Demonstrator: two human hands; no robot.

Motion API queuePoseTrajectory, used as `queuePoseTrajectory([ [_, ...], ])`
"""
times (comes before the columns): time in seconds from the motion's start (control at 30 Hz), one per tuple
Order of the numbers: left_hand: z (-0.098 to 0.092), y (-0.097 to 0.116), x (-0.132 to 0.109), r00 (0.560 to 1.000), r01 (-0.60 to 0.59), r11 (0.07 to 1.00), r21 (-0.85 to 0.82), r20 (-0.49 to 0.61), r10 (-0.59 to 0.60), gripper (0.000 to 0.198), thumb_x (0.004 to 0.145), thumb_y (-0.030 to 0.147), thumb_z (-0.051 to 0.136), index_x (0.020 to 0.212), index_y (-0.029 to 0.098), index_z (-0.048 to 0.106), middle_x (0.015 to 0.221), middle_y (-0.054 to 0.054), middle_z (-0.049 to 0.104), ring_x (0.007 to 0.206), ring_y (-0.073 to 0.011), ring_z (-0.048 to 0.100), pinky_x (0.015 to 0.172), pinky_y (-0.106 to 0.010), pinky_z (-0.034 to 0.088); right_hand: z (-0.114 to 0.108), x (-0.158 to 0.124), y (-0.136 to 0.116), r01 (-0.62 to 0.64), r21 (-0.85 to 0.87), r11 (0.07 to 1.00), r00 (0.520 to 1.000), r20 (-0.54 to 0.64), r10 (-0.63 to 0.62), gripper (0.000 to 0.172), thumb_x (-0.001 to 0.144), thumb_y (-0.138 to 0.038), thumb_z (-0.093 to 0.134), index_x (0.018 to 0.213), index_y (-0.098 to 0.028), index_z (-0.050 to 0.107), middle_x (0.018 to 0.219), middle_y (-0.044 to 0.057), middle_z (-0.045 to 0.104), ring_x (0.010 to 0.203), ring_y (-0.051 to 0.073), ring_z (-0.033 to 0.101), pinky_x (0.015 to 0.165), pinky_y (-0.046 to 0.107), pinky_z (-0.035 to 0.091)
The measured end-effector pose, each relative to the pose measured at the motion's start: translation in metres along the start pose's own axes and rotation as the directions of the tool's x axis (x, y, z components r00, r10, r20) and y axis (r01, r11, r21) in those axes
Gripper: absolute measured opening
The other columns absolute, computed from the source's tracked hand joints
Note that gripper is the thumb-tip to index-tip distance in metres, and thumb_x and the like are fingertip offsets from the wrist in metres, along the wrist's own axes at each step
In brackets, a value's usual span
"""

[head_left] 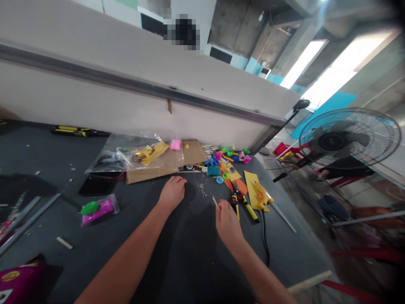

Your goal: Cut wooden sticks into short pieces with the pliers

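Two bare hands show mid-frame: one left hand (172,194) and one right hand (228,220), with one thin stick (214,200). Right of centre there is one pair of pliers (238,196); at far right, one fan (332,141). At left, two grey strips (30,225) and one dark slab (98,184). The coloured pieces (218,156) number perhaps over ten, too jumbled for certainty.

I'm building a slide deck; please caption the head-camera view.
Right hand holding a thin pale stick at a dark table, beside yellow-handled pliers; left hand near flat cardboard.
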State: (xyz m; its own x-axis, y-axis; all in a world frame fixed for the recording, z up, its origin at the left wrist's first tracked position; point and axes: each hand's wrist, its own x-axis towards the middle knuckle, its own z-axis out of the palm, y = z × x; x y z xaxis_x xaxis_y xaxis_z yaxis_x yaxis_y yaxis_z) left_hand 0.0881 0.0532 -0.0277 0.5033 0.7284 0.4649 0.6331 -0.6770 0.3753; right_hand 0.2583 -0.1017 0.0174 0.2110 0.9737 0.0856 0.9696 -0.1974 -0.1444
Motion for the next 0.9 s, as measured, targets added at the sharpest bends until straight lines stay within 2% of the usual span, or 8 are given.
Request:
queuePoseTrajectory([
  [0.1, 0.004, 0.002, 0.000, 1.000, -0.005, 1.000, 0.027, 0.002, 0.005, 0.029, 0.078, 0.009, 0.043, 0.101, 0.016, 0.060, 0.101, -0.011, 0.059, 0.099, -0.0234, 0.052, 0.089, -0.038, 0.042, 0.019, -0.020, -0.008, -0.015, -0.035, 0.999, 0.999, 0.050, 0.017, 0.027, 0.090, -0.018, 0.026, 0.092, -0.009, 0.052, 0.132, 0.026, 0.039, 0.130, 0.030, 0.026, 0.099, 0.046, 0.028],
  [0.17, 0.007, 0.002, 0.000, 1.000, -0.016, 1.000, 0.027, 0.006, 0.016, 0.032, 0.078, 0.008, 0.043, 0.105, 0.013, 0.059, 0.106, -0.013, 0.058, 0.103, -0.0240, 0.051, 0.092, -0.038, 0.041, 0.031, -0.012, -0.025, -0.081, -0.041, 0.996, 0.994, 0.073, 0.084, 0.027, 0.089, -0.016, 0.029, 0.098, -0.005, 0.052, 0.137, 0.028, 0.031, 0.132, 0.033, 0.019, 0.100, 0.053, 0.021],
  [0.27, 0.008, 0.000, -0.001, 1.000, -0.024, 1.000, -0.001, 0.014, 0.024, 0.035, 0.077, 0.007, 0.042, 0.108, 0.012, 0.058, 0.110, -0.015, 0.058, 0.107, -0.0242, 0.050, 0.095, -0.039, 0.041, 0.040, 0.024, -0.051, -0.091, 0.008, 0.996, 0.994, 0.060, 0.090, 0.032, 0.089, -0.016, 0.029, 0.108, 0.000, 0.049, 0.138, 0.031, 0.027, 0.133, 0.032, 0.016, 0.101, 0.054, 0.017],
  [0.4, 0.008, -0.005, -0.003, 1.000, -0.012, 0.999, -0.045, 0.017, 0.013, 0.036, 0.076, 0.005, 0.041, 0.106, 0.014, 0.059, 0.109, -0.013, 0.060, 0.111, -0.0232, 0.050, 0.097, -0.040, 0.041, 0.036, 0.066, -0.058, 0.022, 0.219, 0.976, 0.998, 0.047, -0.033, 0.032, 0.090, -0.017, 0.028, 0.112, -0.004, 0.047, 0.135, 0.025, 0.035, 0.131, 0.024, 0.026, 0.101, 0.042, 0.024],
  [0.53, 0.009, -0.006, -0.004, 1.000, 0.004, 0.998, -0.056, -0.004, -0.005, 0.035, 0.077, 0.005, 0.041, 0.105, 0.015, 0.060, 0.108, -0.011, 0.061, 0.109, -0.0217, 0.052, 0.096, -0.038, 0.043, 0.015, 0.068, -0.019, 0.026, 0.344, 0.939, 0.998, 0.045, -0.044, 0.033, 0.093, -0.023, 0.019, 0.112, -0.012, 0.044, 0.114, 0.012, 0.057, 0.103, 0.015, 0.054, 0.082, 0.025, 0.040],
  [0.6, 0.009, -0.005, -0.003, 1.000, 0.000, 0.998, -0.056, -0.016, -0.001, 0.032, 0.078, 0.007, 0.041, 0.103, 0.015, 0.061, 0.107, -0.011, 0.061, 0.107, -0.0213, 0.053, 0.096, -0.036, 0.043, 0.001, 0.057, 0.007, 0.003, 0.353, 0.936, 0.998, 0.051, -0.022, 0.031, 0.093, -0.026, 0.020, 0.103, -0.016, 0.048, 0.097, 0.005, 0.062, 0.085, 0.013, 0.059, 0.072, 0.023, 0.042],
  [0.73, 0.009, -0.005, 0.000, 1.000, 0.015, 0.998, -0.062, -0.024, -0.016, 0.030, 0.080, 0.010, 0.042, 0.101, 0.016, 0.061, 0.106, -0.011, 0.061, 0.103, -0.0215, 0.054, 0.094, -0.036, 0.043, -0.021, 0.028, 0.038, 0.054, 0.126, 0.991, 0.991, 0.114, -0.068, 0.018, 0.089, -0.025, 0.038, 0.083, -0.019, 0.054, 0.083, 0.002, 0.061, 0.081, 0.014, 0.057, 0.071, 0.022, 0.038],
  [0.9, 0.009, -0.005, 0.001, 1.000, 0.010, 0.998, -0.064, -0.015, -0.011, 0.029, 0.080, 0.011, 0.042, 0.102, 0.014, 0.061, 0.106, -0.012, 0.061, 0.104, -0.0228, 0.053, 0.095, -0.037, 0.042, -0.018, 0.006, 0.028, -0.005, -0.172, 0.985, 0.974, 0.223, 0.044, 0.017, 0.089, -0.018, 0.036, 0.088, -0.017, 0.053, 0.085, 0.007, 0.062, 0.076, 0.017, 0.060, 0.064, 0.025, 0.038],
])
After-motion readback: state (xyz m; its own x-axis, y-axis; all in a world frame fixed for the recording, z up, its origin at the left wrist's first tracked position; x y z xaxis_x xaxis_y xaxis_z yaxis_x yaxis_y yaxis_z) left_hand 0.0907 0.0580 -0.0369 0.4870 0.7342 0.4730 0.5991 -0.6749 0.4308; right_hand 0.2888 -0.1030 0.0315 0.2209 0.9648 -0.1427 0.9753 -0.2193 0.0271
